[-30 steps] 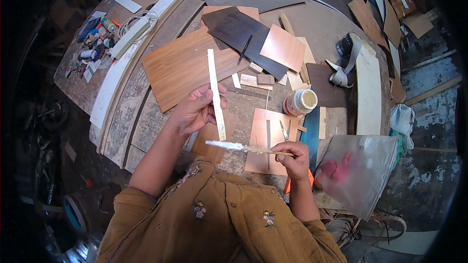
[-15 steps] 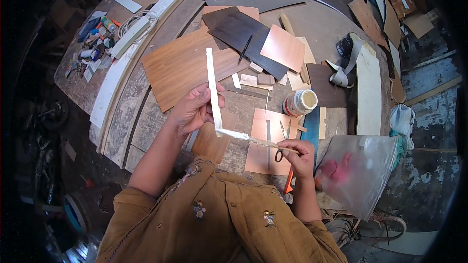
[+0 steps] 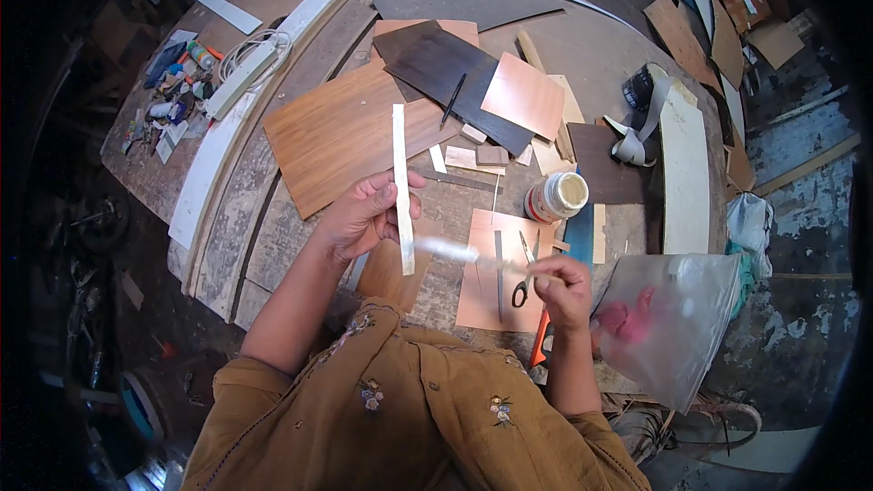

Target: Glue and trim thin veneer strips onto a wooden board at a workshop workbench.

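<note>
My left hand (image 3: 364,214) pinches a long, narrow, pale strip (image 3: 400,173) and holds it upright above the workbench. My right hand (image 3: 562,284) grips a thin stick (image 3: 468,253) whose white-coated end touches the lower part of the strip. Under my hands lies a small copper-coloured laminate sheet (image 3: 486,295) with scissors (image 3: 525,277) on it. An open white jar (image 3: 556,197) stands just beyond that sheet.
A large wood-grain sheet (image 3: 341,136), dark sheets (image 3: 446,64) and a pink sheet (image 3: 523,95) lie further back. A clear plastic bag (image 3: 673,318) with something pink inside sits to my right. Tape roll (image 3: 639,88), a power strip (image 3: 241,82) and small clutter are around the bench.
My right hand has moved the stick along the lower end of the strip, from lower down up toward the strip's edge. My left hand keeps the strip almost still.
</note>
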Demonstrator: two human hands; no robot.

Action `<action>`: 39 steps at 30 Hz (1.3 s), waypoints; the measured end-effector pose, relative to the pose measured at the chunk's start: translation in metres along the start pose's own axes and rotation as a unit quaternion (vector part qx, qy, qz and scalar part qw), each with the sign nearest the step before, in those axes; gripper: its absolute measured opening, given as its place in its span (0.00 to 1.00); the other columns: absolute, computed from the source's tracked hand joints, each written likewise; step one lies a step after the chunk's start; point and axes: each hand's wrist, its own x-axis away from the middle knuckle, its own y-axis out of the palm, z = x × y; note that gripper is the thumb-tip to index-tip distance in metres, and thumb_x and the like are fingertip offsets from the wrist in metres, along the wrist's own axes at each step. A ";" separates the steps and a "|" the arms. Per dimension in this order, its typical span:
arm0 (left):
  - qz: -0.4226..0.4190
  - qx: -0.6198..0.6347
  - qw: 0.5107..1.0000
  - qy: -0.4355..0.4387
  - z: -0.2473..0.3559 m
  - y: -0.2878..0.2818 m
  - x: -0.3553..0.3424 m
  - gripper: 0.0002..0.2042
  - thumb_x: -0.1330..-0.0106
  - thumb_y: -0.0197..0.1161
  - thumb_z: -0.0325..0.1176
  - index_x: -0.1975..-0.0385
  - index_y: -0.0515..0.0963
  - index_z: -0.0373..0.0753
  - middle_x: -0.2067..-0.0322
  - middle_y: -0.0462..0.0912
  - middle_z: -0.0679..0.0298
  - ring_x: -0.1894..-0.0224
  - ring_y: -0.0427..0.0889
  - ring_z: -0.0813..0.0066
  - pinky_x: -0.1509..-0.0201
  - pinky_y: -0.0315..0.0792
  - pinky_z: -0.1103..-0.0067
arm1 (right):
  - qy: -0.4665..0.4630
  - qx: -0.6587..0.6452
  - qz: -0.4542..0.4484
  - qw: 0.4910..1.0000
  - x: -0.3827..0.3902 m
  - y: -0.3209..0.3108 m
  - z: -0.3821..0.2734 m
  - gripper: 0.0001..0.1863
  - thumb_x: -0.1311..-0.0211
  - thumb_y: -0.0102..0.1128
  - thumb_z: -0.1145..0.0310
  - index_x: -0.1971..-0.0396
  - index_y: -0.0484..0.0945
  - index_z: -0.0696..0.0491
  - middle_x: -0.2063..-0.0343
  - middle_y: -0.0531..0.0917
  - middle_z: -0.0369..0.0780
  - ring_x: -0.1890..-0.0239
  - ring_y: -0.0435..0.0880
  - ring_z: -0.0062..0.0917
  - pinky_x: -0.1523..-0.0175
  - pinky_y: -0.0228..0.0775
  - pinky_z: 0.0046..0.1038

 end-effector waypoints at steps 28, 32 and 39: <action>-0.078 -0.047 0.990 -0.103 -0.004 0.010 0.007 0.23 0.35 0.53 0.41 0.46 0.66 0.29 0.73 0.77 0.62 0.73 0.79 0.75 0.67 0.75 0.80 | -0.087 -0.008 0.168 0.982 -0.025 -0.003 -0.003 0.11 0.46 0.54 0.78 0.62 0.78 0.60 0.79 0.74 0.29 0.82 0.61 0.07 0.78 0.48 0.12; -0.005 -0.035 0.999 -0.035 -0.012 0.006 0.004 0.21 0.34 0.53 0.37 0.46 0.66 0.31 0.68 0.79 0.58 0.70 0.80 0.75 0.66 0.77 0.80 | -0.083 0.046 0.122 0.988 -0.016 0.000 0.000 0.10 0.45 0.55 0.74 0.63 0.76 0.60 0.82 0.70 0.29 0.85 0.60 0.09 0.80 0.49 0.14; 0.026 0.010 0.998 0.052 -0.016 -0.003 -0.002 0.16 0.35 0.53 0.28 0.48 0.69 0.34 0.58 0.78 0.50 0.61 0.82 0.64 0.61 0.80 0.77 | -0.047 0.116 0.077 0.989 -0.002 0.035 -0.007 0.11 0.46 0.55 0.77 0.62 0.79 0.60 0.80 0.76 0.30 0.80 0.66 0.09 0.75 0.55 0.13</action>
